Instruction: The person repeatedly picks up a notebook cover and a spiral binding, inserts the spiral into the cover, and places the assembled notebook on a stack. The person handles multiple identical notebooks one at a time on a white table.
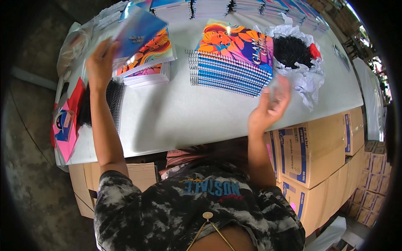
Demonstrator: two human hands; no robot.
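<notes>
My left hand point(101, 60) is closed on the edge of a blue notebook cover point(144, 32), tilted above a pile of unbound notebooks point(144, 79). Motion blurs the cover, and I cannot tell whether pages hang behind it. The pile shows an orange illustrated cover on top and no wire along its edge. To its right stands a stack of spiral-bound notebooks point(232, 73), coils facing left and front. My right hand point(271, 104) is at that stack's front right corner, palm up and fingers apart, with nothing visible in it.
A bundle of black wire coils point(111, 102) lies by my left forearm. Crumpled white paper point(312, 81) surrounds a black tangled heap point(292, 51) at right. More notebook stacks point(209, 8) line the table's far edge. Cardboard boxes point(312, 150) stand below the front right edge.
</notes>
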